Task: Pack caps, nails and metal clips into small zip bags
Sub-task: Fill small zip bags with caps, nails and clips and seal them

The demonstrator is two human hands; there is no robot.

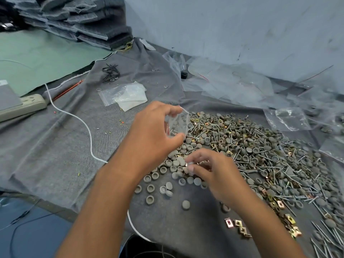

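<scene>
head view: left hand point(149, 135) pinching zip bag point(177, 123) above caps point(173, 164), right hand point(210, 170) fingers curled, seemingly around blurred pieces

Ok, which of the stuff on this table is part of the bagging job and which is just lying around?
Part of the job:
small zip bag held in the left hand
grey caps
nails
metal clips
right hand, picking in the pile
spare bags

Lying about:
power strip
white cord
black ties
folded fabric stack
</scene>
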